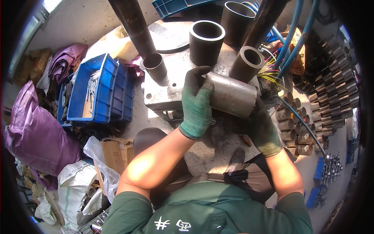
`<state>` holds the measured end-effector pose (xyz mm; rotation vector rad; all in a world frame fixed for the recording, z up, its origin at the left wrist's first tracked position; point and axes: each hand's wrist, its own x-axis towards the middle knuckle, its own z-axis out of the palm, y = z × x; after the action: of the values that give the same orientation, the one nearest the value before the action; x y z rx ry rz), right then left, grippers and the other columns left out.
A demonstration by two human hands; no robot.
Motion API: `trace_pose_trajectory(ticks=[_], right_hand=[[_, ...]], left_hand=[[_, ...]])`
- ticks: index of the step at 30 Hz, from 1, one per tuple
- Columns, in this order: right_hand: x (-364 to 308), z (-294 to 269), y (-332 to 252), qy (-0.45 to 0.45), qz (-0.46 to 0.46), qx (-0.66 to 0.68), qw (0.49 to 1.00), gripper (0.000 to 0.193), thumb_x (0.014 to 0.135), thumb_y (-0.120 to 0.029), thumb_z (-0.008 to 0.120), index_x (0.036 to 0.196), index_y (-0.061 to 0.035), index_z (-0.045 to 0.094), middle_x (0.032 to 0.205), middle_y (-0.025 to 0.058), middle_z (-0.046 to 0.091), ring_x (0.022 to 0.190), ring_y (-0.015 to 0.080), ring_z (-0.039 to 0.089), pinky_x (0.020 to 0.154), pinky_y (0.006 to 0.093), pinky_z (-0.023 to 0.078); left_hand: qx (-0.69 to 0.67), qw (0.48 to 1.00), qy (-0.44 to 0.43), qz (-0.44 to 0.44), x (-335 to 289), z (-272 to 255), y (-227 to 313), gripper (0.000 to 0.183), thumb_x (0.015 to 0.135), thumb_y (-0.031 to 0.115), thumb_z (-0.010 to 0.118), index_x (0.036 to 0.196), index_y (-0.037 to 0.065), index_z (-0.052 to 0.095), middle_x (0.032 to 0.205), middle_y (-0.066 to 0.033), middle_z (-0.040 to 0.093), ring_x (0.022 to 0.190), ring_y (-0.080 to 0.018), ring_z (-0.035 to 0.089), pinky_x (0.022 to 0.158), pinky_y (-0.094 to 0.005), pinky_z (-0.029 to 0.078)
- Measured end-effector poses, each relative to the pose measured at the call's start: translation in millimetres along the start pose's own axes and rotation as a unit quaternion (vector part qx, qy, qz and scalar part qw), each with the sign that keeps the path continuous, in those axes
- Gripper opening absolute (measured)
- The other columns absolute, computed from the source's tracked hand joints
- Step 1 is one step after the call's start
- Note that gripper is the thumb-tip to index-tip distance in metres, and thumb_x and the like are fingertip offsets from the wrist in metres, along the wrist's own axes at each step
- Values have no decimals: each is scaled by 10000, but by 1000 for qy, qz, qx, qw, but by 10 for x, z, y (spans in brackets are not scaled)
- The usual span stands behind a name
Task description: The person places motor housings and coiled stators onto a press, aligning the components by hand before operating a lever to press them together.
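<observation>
A grey steel tube (232,95) lies nearly level in front of me, its surface shiny and a little spotted. My left hand (196,102), in a green glove with dark fingertips, grips its left end, thumb along the top. At the tube's right end is my right hand (264,130), in a darker, shaded glove, its fingers closed around the end and partly hidden. Behind the tube, a thick-walled tube (206,50) and a smaller tube (238,64) stand upright on the metal machine table (159,93). A short dark tube (157,73) stands near the table's left corner.
Two dark posts (134,27) rise from the table, with another wide tube (235,29) at the back. Blue crates (97,87) holding metal rods and a purple sack (37,132) are at the left. Stacked tubes (331,85) and blue hoses (290,43) occupy the right.
</observation>
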<state>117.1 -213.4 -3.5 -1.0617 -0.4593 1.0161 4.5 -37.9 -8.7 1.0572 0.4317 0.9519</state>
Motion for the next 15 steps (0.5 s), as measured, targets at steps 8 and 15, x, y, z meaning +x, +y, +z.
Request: trace_pose_trajectory(ticks=[8,15], right_hand=[[170,-215,70,60,129,241,960,829,1001,-672,518,1565,-69,441,1467,173,580,1328,361,588,1174,510,450],[281,-374,134,23,-18,234,972,794,1007,-616,532,1606,-109,410,1596,158,488,1460,366,464,1223,571,382]], left_hand=[[269,885,-270,269,-330,63,80,530,858,-23,661,1379,63,614,1109,-197,694,972,-396,710,828,-447,576],[96,982,-90,135,-233,46,56,396,997,-23,669,1383,38,607,1174,-119,711,1013,-147,682,813,-302,600]])
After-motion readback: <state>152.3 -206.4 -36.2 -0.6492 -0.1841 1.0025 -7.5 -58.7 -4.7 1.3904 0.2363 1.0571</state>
